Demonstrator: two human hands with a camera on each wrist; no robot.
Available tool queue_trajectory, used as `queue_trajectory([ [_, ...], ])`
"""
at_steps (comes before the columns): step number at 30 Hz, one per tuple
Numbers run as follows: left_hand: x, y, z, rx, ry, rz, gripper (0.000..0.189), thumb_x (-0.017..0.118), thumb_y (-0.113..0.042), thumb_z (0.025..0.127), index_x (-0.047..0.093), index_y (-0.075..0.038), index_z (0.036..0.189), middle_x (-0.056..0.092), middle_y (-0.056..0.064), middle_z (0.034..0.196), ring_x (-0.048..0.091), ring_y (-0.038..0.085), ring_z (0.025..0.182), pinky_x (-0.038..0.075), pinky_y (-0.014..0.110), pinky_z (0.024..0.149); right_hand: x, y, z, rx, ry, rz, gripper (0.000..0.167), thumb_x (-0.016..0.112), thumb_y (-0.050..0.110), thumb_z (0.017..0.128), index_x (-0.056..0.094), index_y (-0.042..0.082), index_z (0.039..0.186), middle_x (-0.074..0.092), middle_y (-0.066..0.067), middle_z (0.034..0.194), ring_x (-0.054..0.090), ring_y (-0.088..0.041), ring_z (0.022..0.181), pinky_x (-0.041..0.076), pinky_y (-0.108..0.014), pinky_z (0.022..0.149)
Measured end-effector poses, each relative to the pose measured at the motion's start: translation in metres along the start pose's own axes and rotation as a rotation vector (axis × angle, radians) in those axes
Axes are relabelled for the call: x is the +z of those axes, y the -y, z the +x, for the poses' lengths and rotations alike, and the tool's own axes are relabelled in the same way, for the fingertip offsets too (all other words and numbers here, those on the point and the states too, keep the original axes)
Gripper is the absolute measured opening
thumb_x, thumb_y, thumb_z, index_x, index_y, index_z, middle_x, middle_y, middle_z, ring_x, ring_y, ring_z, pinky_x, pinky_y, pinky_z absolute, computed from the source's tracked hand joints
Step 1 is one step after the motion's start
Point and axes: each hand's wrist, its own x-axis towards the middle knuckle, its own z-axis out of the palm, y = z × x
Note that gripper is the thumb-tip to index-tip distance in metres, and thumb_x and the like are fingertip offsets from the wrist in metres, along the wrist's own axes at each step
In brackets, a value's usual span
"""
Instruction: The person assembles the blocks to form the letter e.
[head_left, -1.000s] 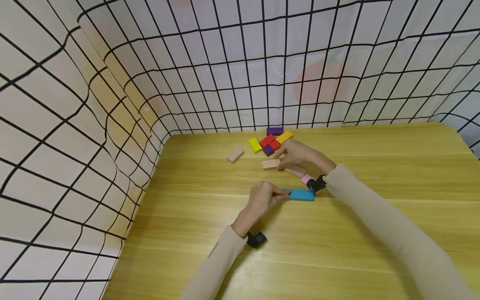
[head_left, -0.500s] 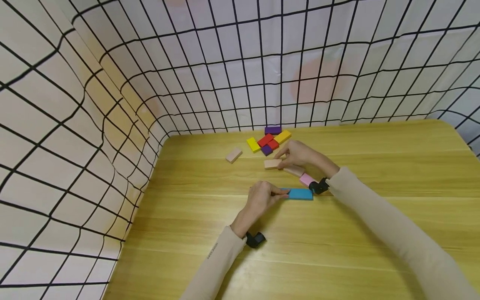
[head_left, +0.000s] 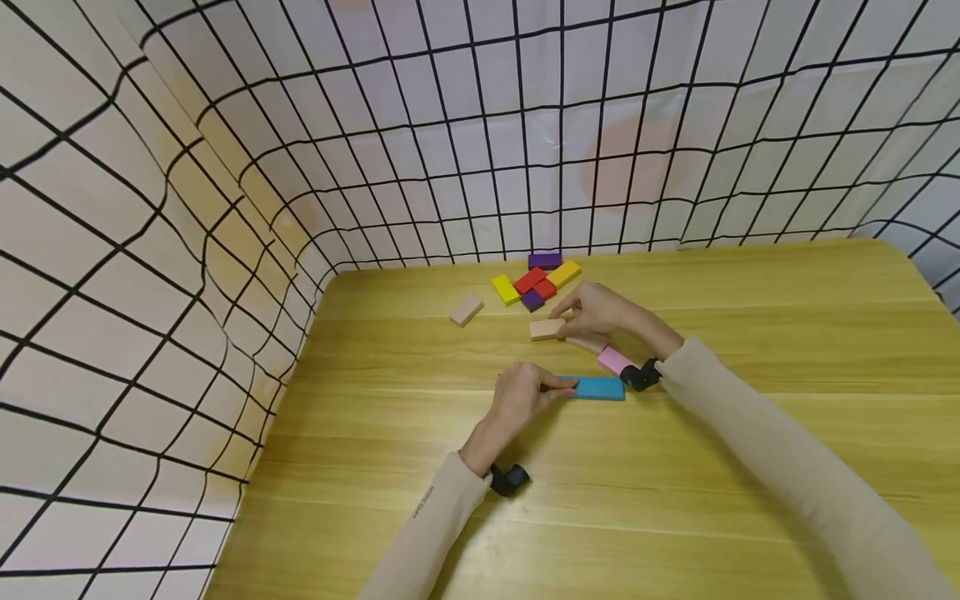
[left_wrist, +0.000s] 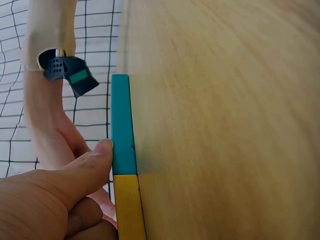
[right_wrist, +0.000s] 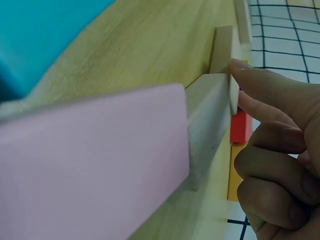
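Observation:
My left hand pinches a flat blue block near its left end. In the left wrist view, the thumb lies on that block's side, just by the joint with a yellow block set end to end with it. Farther back, my right hand pinches a plain wooden block between thumb and index finger. This block meets the end of a second wooden block, partly covered by the hand. A pink block follows at the other end, below the right wrist.
Behind lies a cluster with red blocks, a purple block, a yellow block and an orange-yellow block. Another purple block lies by the back mesh. One loose wooden block is to the left.
My right hand has shifted the pinched wooden block slightly to the right. The left hand keeps its place on the blue block. The head view has moved a little.

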Motion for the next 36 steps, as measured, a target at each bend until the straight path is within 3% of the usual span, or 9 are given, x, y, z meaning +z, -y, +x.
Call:
queue_trajectory([
  [6,0.000,-0.001,0.001,-0.002,0.022,0.000,0.014,0.081,-0.025,0.089,0.084,-0.018,0.101,0.080,0.001,0.094,0.065,0.001,0.061,0.023,0.012,0.042,-0.003,-0.002,-0.014,0.014,-0.034,0.035,0.044,0.081,0.026,0.091,0.073,0.007,0.129,0.029,0.006,0.056,0.028,-0.011,0.053,0.022,-0.022,0.051],
  [14,-0.001,0.000,0.001,-0.006,0.030,0.004,0.015,0.081,-0.026,0.090,0.083,-0.020,0.104,0.081,0.000,0.094,0.047,-0.008,0.056,0.023,0.014,0.044,-0.007,-0.019,-0.044,0.057,-0.099,0.142,0.045,0.078,0.032,0.094,0.071,0.009,0.133,0.032,0.006,0.057,0.030,-0.011,0.055,0.025,-0.023,0.052],
  [20,-0.002,0.000,0.000,0.007,0.029,-0.013,0.016,0.080,-0.025,0.091,0.083,-0.019,0.105,0.081,0.002,0.097,0.072,0.002,0.072,0.032,0.011,0.045,-0.007,-0.032,-0.080,0.065,-0.158,0.164,0.042,0.075,0.035,0.096,0.073,0.010,0.130,0.033,0.005,0.063,0.032,-0.010,0.058,0.027,-0.024,0.054],
  [24,-0.001,0.000,0.000,0.005,0.021,-0.017,0.015,0.080,-0.025,0.091,0.084,-0.019,0.104,0.080,0.003,0.099,0.069,0.000,0.072,0.031,0.010,0.044,-0.004,-0.037,-0.102,0.051,-0.183,0.180,0.036,0.075,0.032,0.097,0.075,0.013,0.128,0.035,0.004,0.066,0.033,-0.009,0.060,0.028,-0.025,0.053],
  [27,-0.002,0.001,0.000,-0.001,0.018,-0.019,0.015,0.080,-0.025,0.090,0.084,-0.019,0.104,0.080,0.004,0.098,0.056,-0.005,0.062,0.026,0.012,0.043,0.001,-0.039,-0.116,0.032,-0.178,0.211,0.032,0.076,0.031,0.096,0.077,0.016,0.124,0.036,0.005,0.064,0.033,-0.007,0.056,0.029,-0.024,0.050],
  [36,-0.003,0.000,0.000,-0.004,0.026,0.001,0.016,0.080,-0.027,0.090,0.083,-0.020,0.105,0.081,0.003,0.096,0.047,-0.008,0.057,0.026,0.012,0.043,0.034,-0.035,-0.137,-0.035,-0.068,0.363,0.027,0.077,0.020,0.095,0.079,0.008,0.118,0.032,0.011,0.057,0.026,-0.001,0.054,0.025,-0.020,0.049],
])
